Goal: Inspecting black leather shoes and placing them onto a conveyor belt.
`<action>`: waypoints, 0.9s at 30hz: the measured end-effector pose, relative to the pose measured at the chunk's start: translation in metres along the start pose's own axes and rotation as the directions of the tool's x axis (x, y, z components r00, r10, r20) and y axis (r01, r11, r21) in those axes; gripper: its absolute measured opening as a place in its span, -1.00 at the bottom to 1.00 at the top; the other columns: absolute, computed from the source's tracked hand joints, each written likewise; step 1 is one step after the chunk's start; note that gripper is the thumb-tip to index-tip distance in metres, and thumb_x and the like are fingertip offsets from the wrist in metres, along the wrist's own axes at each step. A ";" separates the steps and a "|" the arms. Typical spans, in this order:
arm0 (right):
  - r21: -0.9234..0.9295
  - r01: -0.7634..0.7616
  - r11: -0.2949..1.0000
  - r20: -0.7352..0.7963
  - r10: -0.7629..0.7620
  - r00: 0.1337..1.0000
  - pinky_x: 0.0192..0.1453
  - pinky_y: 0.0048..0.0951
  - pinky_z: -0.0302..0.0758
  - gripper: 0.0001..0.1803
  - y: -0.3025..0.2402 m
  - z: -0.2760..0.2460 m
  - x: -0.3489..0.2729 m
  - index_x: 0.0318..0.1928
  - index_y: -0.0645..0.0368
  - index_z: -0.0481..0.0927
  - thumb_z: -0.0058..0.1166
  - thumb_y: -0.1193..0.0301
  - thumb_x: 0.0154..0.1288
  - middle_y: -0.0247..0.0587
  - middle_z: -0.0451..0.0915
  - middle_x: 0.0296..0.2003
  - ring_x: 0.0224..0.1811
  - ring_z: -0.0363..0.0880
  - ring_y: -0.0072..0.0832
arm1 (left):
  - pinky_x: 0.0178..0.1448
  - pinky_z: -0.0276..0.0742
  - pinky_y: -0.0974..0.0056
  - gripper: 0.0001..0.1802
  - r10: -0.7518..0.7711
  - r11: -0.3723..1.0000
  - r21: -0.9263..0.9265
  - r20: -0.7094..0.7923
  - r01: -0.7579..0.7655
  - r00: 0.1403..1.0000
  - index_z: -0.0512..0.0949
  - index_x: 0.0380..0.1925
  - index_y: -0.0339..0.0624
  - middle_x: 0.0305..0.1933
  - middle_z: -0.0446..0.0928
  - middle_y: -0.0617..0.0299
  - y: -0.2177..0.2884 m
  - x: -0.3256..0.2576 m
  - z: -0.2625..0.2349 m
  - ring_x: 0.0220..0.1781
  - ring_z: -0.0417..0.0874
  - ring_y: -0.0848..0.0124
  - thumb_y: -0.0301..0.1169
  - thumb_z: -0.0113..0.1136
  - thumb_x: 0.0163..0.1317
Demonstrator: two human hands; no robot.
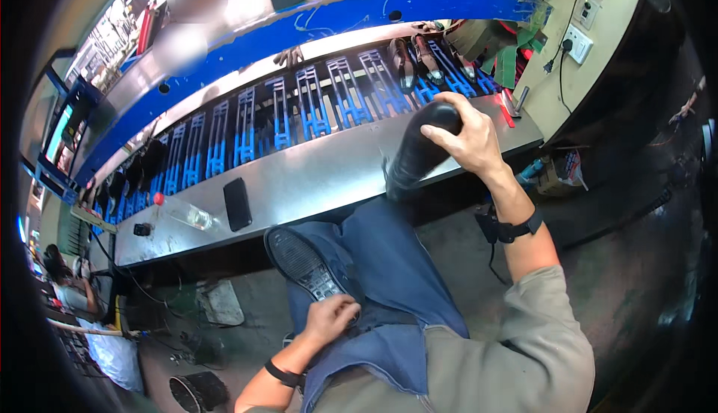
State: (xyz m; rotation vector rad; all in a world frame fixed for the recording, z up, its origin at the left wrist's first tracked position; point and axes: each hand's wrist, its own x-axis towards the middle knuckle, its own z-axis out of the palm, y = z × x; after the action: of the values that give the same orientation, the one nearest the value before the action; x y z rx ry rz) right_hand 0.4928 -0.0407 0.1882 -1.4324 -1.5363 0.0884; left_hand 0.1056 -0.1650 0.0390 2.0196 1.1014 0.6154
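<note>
My right hand (476, 140) clasps a black cylinder (416, 157), fingers spread; left hand (327, 320) curls by the shoe (301, 257): likely sole work, needing steadiness next.

2 arms (523, 245) forward; right fingers (458, 106) arched wide, left fingers (345, 309) lower, curled.

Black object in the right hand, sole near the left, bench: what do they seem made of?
Black object: smooth, shiny, perhaps leather or plastic; blur leaves it open. Sole: probably matt rubber, judging by its moulded tread. Bench: apparently satin metal, given its grey, streaky glare.
</note>
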 end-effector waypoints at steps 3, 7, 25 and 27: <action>0.247 -0.094 0.964 0.084 0.076 0.994 0.03 -0.31 0.60 -0.46 -0.014 0.003 -0.035 0.05 0.22 0.59 0.44 0.22 0.12 -0.08 0.72 -0.21 -0.12 0.72 -0.33 | -0.05 0.56 0.19 -0.73 0.287 0.943 0.263 -0.340 -0.202 0.896 0.65 -0.21 -0.32 -0.21 0.62 0.07 -0.035 0.022 -0.039 -0.08 0.65 0.25 -0.37 0.41 0.16; 0.446 -0.465 0.765 0.458 0.252 0.853 0.16 -0.36 0.51 -0.43 -0.012 0.049 -0.109 0.10 0.23 0.60 0.40 0.19 0.15 -0.24 0.66 -0.09 -0.02 0.60 -0.49 | 0.28 0.41 0.15 -0.64 -0.298 0.954 -0.241 -0.700 0.179 0.649 0.64 -0.09 -0.36 0.07 0.53 0.04 -0.126 0.080 -0.060 0.21 0.51 0.18 -0.28 0.35 0.27; 0.433 -0.899 -0.060 0.886 0.213 0.413 0.07 -0.24 0.68 -0.08 0.016 0.075 -0.248 0.34 0.38 0.34 0.15 -0.18 0.29 0.11 0.61 0.07 0.00 0.71 -0.23 | 0.30 0.57 -0.15 -0.07 -0.077 0.263 -0.964 -0.067 -0.044 0.995 0.27 0.40 -0.29 0.20 0.52 -0.21 -0.035 0.096 -0.094 0.29 0.54 -0.09 0.34 -0.42 0.46; 0.431 -0.900 -0.065 0.893 0.172 0.415 0.17 -0.28 0.60 -0.09 0.006 0.075 -0.230 0.38 0.37 0.31 0.16 -0.13 0.31 0.04 0.56 0.15 0.10 0.64 -0.29 | 0.32 0.55 -0.18 -0.06 -0.072 0.130 -0.990 -0.069 -0.059 0.995 0.29 0.38 -0.30 0.18 0.54 -0.19 -0.017 0.096 -0.091 0.29 0.54 -0.11 0.35 -0.48 0.47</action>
State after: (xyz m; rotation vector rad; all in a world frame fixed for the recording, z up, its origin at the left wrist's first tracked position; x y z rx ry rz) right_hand 0.4026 -0.1788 0.0116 -0.8450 -0.6460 1.9827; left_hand 0.0836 -0.0428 0.0868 0.7186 0.4024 1.0831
